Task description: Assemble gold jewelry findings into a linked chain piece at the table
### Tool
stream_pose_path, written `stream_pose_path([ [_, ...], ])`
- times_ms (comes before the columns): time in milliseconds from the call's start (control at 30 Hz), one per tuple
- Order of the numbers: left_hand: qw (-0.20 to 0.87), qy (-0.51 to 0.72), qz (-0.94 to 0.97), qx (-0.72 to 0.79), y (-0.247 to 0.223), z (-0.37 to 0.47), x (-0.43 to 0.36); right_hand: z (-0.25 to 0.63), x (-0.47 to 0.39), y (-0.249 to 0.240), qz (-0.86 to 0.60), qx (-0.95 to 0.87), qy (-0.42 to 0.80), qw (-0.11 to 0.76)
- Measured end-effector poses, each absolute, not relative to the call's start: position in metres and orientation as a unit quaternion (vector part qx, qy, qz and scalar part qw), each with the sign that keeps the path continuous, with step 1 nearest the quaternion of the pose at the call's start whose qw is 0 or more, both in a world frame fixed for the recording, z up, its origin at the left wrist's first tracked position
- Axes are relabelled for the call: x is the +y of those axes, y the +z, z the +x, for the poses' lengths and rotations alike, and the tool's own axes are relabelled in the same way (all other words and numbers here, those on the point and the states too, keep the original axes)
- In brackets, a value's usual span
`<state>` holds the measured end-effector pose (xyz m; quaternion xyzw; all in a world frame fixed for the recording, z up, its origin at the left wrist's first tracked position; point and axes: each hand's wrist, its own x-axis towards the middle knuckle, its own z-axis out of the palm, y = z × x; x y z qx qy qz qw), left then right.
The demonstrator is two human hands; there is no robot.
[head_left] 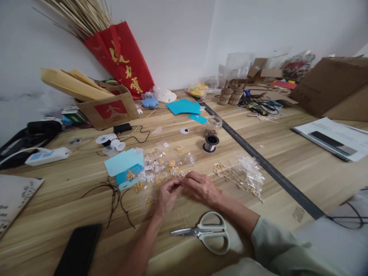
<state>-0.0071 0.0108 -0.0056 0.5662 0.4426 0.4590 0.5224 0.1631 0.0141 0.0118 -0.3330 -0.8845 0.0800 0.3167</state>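
Observation:
My left hand (168,195) and my right hand (202,187) meet at the fingertips over the table, fingers bent and pressed together. Whatever lies between them is too small to make out. Just beyond them are small bags and heaps of gold and silver findings (159,178), some on blue card (122,163). Scissors (212,233) with pale green handles lie partly open, nearer to me. Right of my right hand, gold and silver chains (234,178) lie beside clear plastic bags (251,170). A spool of wire (211,143) stands farther back, by a jar of beads (214,124).
A black phone (77,251) and black cords (113,195) lie at the left. A dark strip (258,161) crosses the wooden table. Behind are a red bag (126,61), a paper box (110,111) and woven items (230,95); a cardboard box (330,86) stands at the right.

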Motion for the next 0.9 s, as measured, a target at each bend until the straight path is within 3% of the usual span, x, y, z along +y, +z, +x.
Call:
stream_pose_path([
  [200, 0.489, 0.46, 0.58, 0.461, -0.008, -0.008, 0.01, 0.158, 0.014, 0.012, -0.364, -0.837, 0.19, 0.363],
  [433, 0.52, 0.464, 0.535, 0.478, -0.001, -0.007, 0.009, 0.154, 0.013, 0.017, -0.397, -0.777, 0.27, 0.407],
  [900, 0.521, 0.48, 0.52, 0.476, 0.008, -0.007, 0.008, 0.149, 0.016, 0.01, -0.434, -0.654, 0.463, 0.412],
])
